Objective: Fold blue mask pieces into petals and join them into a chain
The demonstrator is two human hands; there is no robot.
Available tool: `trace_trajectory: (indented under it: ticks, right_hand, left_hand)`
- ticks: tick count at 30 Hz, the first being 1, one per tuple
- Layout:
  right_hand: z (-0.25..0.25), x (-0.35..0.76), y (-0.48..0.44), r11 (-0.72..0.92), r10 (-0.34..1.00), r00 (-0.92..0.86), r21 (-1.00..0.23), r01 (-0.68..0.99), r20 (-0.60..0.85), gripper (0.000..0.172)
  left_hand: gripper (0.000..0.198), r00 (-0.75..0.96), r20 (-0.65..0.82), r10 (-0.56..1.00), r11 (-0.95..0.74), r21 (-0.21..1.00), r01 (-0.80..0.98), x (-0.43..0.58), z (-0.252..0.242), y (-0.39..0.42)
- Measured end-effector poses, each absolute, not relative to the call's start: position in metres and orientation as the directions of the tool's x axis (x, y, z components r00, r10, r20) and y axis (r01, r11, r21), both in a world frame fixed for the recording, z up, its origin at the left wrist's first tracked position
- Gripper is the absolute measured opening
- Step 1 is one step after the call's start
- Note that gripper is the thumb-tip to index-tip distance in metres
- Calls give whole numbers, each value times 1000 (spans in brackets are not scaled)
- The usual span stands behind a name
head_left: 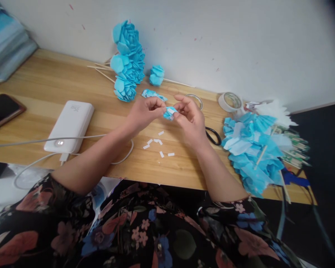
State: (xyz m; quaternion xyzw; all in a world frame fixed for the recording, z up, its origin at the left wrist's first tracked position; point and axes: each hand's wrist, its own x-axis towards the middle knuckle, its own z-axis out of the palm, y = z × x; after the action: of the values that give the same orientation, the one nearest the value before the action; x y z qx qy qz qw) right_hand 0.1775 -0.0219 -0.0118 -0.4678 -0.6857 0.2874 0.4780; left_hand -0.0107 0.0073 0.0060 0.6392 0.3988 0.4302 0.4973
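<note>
My left hand (144, 111) and my right hand (188, 118) meet over the wooden table (39, 83), both pinching a small folded blue paper piece (169, 112) between their fingertips. Several small white paper scraps (158, 143) lie on the table just below my hands. Another loose blue folded piece (153, 94) lies just beyond my left hand. Finished blue paper flowers on sticks (127, 61) lie at the back by the wall, with a smaller one (156, 75) beside them.
A white power bank (70, 125) with cables sits at left, a dark phone (1, 109) further left. Black scissors (213, 136), a clear tape ring (195, 99) and a white tape roll (230, 101) are at right, beside a heap of blue paper (254, 149).
</note>
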Motion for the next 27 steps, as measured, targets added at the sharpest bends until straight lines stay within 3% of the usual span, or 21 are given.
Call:
trace_trajectory:
  ticks: [7,13,27]
  right_hand:
    - [3,175,-30,492,840,1,-764,417,542,12]
    - [7,170,-35,495,833,-117,-633,596,541,16]
    - [0,172,-30,459,862,-127,-651,605,490,18]
  left_hand:
    - [12,245,180,953,-211,972,105,-12,7,8]
    - [12,261,220,940,-261,956,134,-10,7,5]
    - [6,328,329,885,-399,901,172,-9,-1,7]
